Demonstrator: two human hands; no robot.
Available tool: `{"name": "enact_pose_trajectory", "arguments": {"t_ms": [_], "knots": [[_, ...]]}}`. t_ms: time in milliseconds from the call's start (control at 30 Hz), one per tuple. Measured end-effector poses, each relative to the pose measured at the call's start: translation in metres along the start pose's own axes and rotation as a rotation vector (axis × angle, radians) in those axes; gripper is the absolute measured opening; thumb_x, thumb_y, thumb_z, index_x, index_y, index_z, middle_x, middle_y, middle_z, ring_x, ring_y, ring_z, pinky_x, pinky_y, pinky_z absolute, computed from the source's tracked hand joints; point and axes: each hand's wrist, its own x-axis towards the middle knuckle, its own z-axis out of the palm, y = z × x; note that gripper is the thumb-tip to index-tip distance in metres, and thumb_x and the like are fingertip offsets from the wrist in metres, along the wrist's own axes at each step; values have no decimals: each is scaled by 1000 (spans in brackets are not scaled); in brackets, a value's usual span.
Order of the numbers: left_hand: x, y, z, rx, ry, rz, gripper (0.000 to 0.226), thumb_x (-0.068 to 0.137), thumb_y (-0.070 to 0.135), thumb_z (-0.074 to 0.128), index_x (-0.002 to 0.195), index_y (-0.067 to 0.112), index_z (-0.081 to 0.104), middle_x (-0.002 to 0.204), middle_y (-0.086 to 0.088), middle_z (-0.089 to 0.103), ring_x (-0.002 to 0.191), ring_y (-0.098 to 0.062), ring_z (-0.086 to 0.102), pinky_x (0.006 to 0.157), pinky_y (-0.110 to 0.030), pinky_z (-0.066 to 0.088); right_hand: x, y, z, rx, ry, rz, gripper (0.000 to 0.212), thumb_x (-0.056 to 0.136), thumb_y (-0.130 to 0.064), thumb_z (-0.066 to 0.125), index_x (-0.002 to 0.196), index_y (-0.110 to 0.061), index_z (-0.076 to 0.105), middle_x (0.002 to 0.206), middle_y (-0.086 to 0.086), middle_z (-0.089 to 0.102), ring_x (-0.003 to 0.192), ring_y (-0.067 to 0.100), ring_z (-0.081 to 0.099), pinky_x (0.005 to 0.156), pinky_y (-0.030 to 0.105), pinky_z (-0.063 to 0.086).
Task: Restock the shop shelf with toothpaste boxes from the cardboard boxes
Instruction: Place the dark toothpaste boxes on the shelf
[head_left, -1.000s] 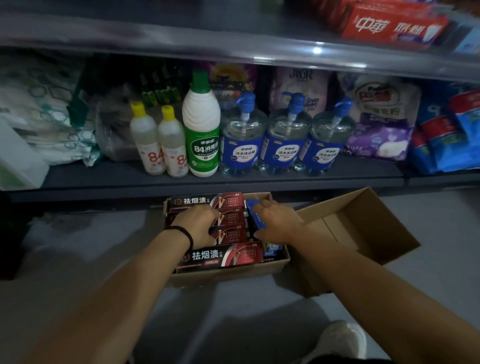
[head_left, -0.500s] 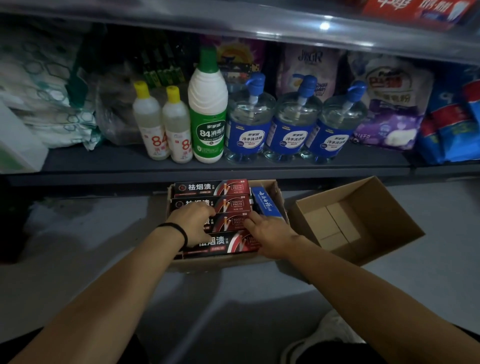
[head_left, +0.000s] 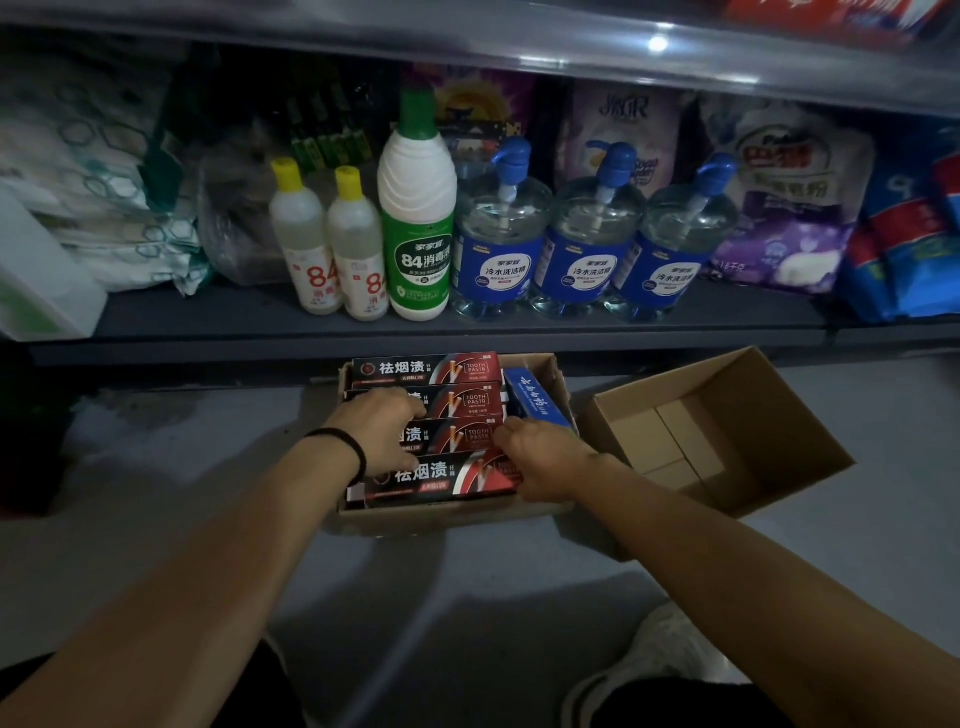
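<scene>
Toothpaste boxes (head_left: 426, 370), black and red, lie flat in four rows inside the cardboard box (head_left: 447, 517) on the grey floor (head_left: 156, 519), just below the bottom shelf (head_left: 208, 325). A blue toothpaste box (head_left: 535, 397) stands on edge along the carton's right wall, beside the red ones.

Your left hand (head_left: 382, 434), with a black band (head_left: 345, 447) on its wrist, rests on the left ends of the second and third rows; its fingers curl down over the boxes, with the thumb against the nearest row. Whether they have actually closed round a box you cannot tell from this angle. Your right hand (head_left: 543, 460) sits at the right ends of the third and nearest rows, fingers bent and touching the box ends; its grip is likewise unclear.

An open empty carton (head_left: 737, 395) lies tilted just right of the full one, its flaps folded in at the bottom.

On the shelf stand two small yellow-capped bottles (head_left: 306, 244), a tall green-capped disinfectant bottle (head_left: 418, 218) and three blue pump bottles (head_left: 501, 234), with laundry powder bags (head_left: 795, 208) to the right. Your white shoe (head_left: 660, 660) shows at the lower edge.
</scene>
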Motion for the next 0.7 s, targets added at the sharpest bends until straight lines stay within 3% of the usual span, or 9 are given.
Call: {"name": "enact_pose_trajectory", "arguments": {"t_ms": [233, 500, 700], "knots": [[-12, -1, -15, 38, 34, -6, 67, 73, 38, 78, 131, 22, 51, 127, 1, 54, 115, -18, 53, 94, -35, 48, -6, -1, -10, 70, 12, 21, 41, 86, -34, 66, 121, -18, 50, 116, 3, 62, 108, 21, 59, 94, 39, 50], [-34, 1, -39, 37, 75, -21, 57, 70, 38, 79, 121, 25, 57, 123, 3, 55, 110, -18, 53, 92, -38, 48, -37, 12, -59, 103, 100, 73, 44, 85, -32, 69, 121, -17, 50, 110, 1, 62, 99, 17, 60, 86, 29, 49], [-29, 9, -39, 39, 97, -1, 63, 74, 34, 77, 130, 23, 52, 127, -2, 54, 115, -20, 52, 96, -34, 45, -35, 38, -76, 73, 205, 161, 46, 79, -26, 72, 118, -16, 50, 100, -1, 65, 89, 16, 61, 82, 34, 54]]}}
